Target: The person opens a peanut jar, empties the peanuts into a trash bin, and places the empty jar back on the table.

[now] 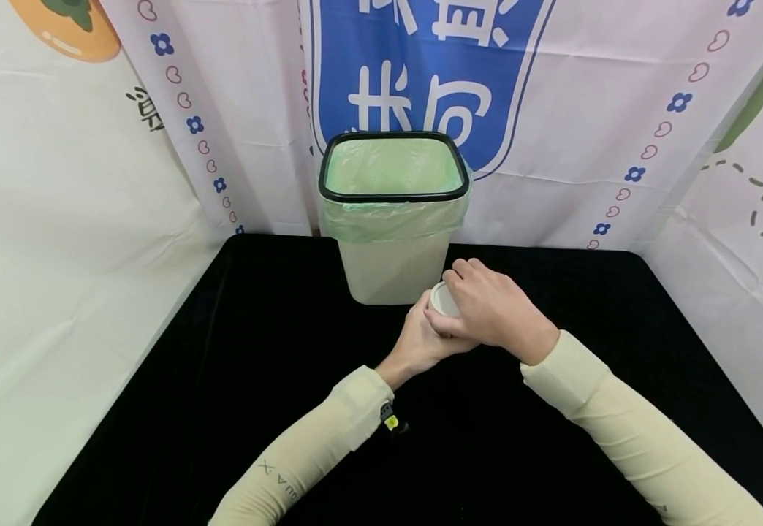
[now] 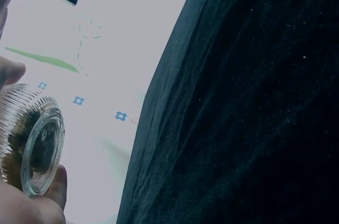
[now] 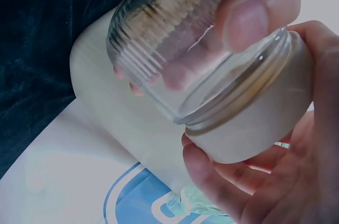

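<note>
A ribbed clear glass jar (image 3: 153, 33) with a pale screw lid (image 3: 254, 128) is between my two hands, in front of the bin. My left hand (image 1: 419, 342) grips the glass body from below and the left. The fingers of my right hand (image 1: 496, 307) are curled round the rim of the lid (image 1: 443, 299). The lid sits on the jar's mouth, with a band of glass thread visible at its edge. Through the jar's base (image 2: 42, 152) something dark and brownish shows in the left wrist view; its kind I cannot tell.
A cream bin (image 1: 391, 267) with a black rim and a pale green liner (image 1: 388, 221) stands at the back of the black-covered table (image 1: 276, 329), just beyond my hands. Printed white cloths (image 1: 566, 131) hang behind and at both sides.
</note>
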The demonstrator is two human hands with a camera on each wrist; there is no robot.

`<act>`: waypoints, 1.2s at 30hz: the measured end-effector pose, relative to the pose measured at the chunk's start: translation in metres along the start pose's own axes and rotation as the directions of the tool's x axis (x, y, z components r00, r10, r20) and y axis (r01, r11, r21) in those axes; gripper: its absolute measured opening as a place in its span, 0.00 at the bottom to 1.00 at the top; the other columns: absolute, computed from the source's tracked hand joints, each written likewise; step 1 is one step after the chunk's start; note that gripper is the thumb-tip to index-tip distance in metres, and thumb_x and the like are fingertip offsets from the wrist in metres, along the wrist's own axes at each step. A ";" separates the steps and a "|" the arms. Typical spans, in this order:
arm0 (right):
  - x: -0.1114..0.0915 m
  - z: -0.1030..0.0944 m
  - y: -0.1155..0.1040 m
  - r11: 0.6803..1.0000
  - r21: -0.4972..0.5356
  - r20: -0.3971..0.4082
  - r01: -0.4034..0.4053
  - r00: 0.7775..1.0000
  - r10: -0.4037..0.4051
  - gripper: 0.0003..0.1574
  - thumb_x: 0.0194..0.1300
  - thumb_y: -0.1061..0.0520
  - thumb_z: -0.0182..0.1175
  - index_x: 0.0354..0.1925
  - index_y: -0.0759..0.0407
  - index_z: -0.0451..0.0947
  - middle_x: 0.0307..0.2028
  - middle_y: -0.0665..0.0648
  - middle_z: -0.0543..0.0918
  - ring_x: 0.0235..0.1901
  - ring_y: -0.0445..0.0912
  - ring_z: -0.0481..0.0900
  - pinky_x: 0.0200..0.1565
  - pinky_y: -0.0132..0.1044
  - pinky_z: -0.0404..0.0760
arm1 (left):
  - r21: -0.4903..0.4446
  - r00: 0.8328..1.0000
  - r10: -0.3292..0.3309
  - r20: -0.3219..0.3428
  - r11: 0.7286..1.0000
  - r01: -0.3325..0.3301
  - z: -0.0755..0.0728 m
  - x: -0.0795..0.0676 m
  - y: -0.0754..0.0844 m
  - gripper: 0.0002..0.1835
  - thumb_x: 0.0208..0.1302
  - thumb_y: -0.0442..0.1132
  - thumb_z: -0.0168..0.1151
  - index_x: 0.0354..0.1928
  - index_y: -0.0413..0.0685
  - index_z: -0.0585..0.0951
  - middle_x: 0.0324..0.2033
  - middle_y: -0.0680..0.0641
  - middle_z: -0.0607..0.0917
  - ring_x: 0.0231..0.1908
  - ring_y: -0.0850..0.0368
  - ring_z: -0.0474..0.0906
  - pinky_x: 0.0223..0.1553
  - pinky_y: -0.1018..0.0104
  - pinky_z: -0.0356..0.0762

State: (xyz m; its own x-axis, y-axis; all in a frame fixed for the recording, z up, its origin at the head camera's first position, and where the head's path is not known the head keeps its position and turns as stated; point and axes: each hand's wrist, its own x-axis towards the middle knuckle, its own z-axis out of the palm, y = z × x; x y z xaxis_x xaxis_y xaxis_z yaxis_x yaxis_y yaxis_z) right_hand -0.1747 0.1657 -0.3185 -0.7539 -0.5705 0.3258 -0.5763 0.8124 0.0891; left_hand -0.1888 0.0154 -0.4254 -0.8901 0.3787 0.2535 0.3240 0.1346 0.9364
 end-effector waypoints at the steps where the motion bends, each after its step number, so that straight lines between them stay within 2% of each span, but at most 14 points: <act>1: 0.000 0.000 0.000 1.000 0.000 -0.003 0.006 1.000 -0.006 0.34 0.69 0.34 0.60 0.42 0.66 0.83 0.39 0.62 0.83 0.40 0.56 0.80 0.38 0.52 0.87 | -0.002 1.000 0.000 0.001 1.000 0.000 0.000 0.000 0.000 0.45 0.57 0.41 0.82 0.73 0.47 0.67 0.63 0.44 0.80 0.56 0.52 0.81 0.55 0.60 0.85; 9: 0.001 0.001 0.004 0.998 -0.006 -0.040 0.055 0.998 -0.055 0.33 0.68 0.33 0.62 0.37 0.64 0.82 0.36 0.61 0.82 0.36 0.54 0.79 0.35 0.50 0.86 | -0.032 1.000 0.002 0.007 0.999 -0.001 0.000 -0.001 0.000 0.45 0.57 0.42 0.82 0.73 0.49 0.67 0.62 0.45 0.81 0.55 0.54 0.81 0.54 0.60 0.84; 21: 0.000 -0.001 0.006 0.997 0.005 -0.052 0.074 0.996 -0.074 0.33 0.67 0.34 0.61 0.40 0.65 0.83 0.37 0.61 0.82 0.37 0.54 0.79 0.36 0.50 0.86 | -0.060 1.000 0.000 0.028 0.998 0.002 0.000 0.000 0.000 0.45 0.58 0.42 0.81 0.75 0.52 0.66 0.63 0.48 0.80 0.57 0.55 0.81 0.55 0.61 0.84; 27: 0.000 -0.004 0.006 0.997 0.005 -0.038 0.078 0.996 -0.078 0.35 0.68 0.33 0.62 0.42 0.66 0.83 0.38 0.61 0.82 0.37 0.54 0.79 0.37 0.50 0.86 | -0.090 0.999 0.005 0.039 0.996 -0.001 -0.001 -0.001 0.000 0.44 0.59 0.42 0.80 0.74 0.55 0.66 0.64 0.48 0.79 0.56 0.55 0.81 0.54 0.62 0.85; 36: 0.001 -0.009 0.006 0.998 0.027 0.005 0.049 0.999 -0.049 0.36 0.69 0.32 0.61 0.45 0.66 0.83 0.40 0.61 0.82 0.39 0.54 0.79 0.38 0.50 0.86 | -0.093 1.000 0.006 0.026 0.996 -0.004 -0.001 -0.001 0.000 0.44 0.58 0.42 0.81 0.73 0.52 0.67 0.63 0.48 0.80 0.55 0.57 0.81 0.55 0.63 0.84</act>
State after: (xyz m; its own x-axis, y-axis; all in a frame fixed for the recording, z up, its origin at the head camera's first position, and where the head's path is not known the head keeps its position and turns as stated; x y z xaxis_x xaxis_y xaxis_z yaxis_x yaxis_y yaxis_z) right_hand -0.1756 0.1708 -0.3092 -0.7262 -0.6105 0.3162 -0.6209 0.7798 0.0797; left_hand -0.1882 0.0138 -0.4249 -0.8796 0.4028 0.2529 0.2959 0.0471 0.9541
